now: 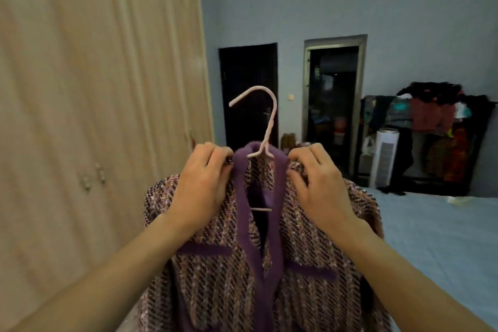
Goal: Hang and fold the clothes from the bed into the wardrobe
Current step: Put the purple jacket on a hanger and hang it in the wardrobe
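Purple-trimmed, pink-and-brown woven tweed jacket is hanging on a thin pale-pink hanger, held up in the air between the closed beige wardrobe doors and the blue-sheeted bed. The left hand and right hand are each pinching a shoulder just beside the collar, fingers curled onto the cloth. Thick, soft fabric is probably weighing on that slender hanger and sliding easily; gripping the hook's neck is looking safest.
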Motion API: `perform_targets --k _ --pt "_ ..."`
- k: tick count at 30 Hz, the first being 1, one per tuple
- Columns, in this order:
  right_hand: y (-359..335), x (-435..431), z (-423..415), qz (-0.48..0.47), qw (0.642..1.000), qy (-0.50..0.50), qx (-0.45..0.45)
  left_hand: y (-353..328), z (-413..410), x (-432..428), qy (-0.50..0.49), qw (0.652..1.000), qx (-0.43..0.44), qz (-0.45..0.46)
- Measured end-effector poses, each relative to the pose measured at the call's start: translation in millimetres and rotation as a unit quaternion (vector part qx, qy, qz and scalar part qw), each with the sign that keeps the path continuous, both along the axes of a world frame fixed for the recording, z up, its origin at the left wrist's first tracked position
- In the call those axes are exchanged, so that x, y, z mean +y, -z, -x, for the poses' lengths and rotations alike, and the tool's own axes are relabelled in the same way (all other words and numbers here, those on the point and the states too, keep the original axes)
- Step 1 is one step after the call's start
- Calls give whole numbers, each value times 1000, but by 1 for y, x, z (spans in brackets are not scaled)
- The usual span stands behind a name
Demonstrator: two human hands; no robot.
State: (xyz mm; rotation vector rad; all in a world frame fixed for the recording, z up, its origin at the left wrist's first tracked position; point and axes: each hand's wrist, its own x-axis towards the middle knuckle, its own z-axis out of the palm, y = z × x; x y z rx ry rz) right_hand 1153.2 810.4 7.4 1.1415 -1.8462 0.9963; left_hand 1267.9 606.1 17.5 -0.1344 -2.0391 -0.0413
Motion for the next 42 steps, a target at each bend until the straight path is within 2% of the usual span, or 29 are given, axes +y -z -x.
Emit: perform_targets --k 12,21,32,37,42 --pt "0 -116 -111 6 986 -168 -14 -5 -175 -60 -188 982 -22 -7" --pt "-6 -225 -239 1 970 -244 -2 1 -321 -139 -252 968 0 -23" --pt "10 -360 -395 -19 930 -365 -28 20 -496 -232 -369 928 9 -41" --pt "22 -419 -435 -14 906 -421 -40 25 -548 -266 -411 910 -5 -57" --pt "36 -479 -461 -31 881 -469 -62 34 -579 -297 -474 879 -31 -30"
